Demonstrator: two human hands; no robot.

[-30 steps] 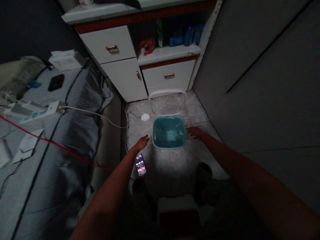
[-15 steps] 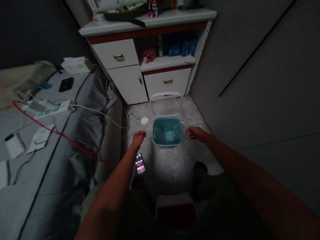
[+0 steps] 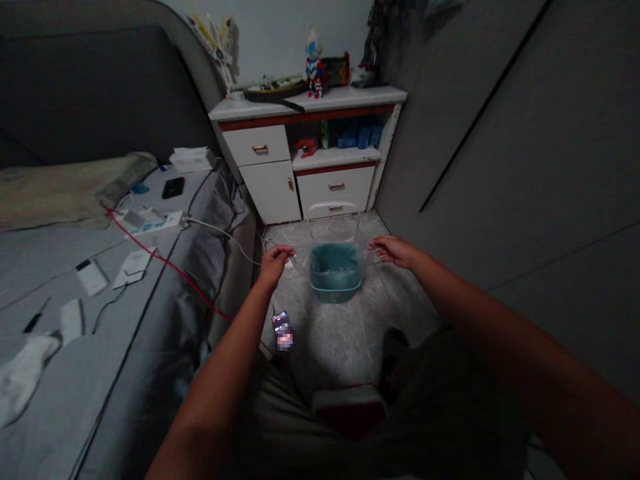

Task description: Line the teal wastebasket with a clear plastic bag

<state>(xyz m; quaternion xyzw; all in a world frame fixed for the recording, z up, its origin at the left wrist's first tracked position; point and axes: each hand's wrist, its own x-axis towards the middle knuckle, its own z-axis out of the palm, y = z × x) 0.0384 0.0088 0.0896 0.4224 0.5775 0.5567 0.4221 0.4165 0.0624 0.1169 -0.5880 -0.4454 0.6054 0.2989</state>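
Observation:
A teal bin stands on the grey tiled floor with a clear plastic bag in and over it. My left hand, left of the bin, pinches one edge of the bag. To the right, my right hand grips the opposite edge, its lower fingers loosely curled. The thin film stretches between both hands above the rim and is hard to make out. Behind the bin, a white ring-shaped frame stands upright near the drawers.
A lit phone lies on the floor left of my feet. The white cabinet is ahead, a grey wardrobe at right. On the left, the bed carries a power strip and a red cable. Cords trail to the floor.
The view has tilted up, showing more of the cabinet top and bed. Both hands have risen relative to the bin, and the bag's film now stretches above the rim.

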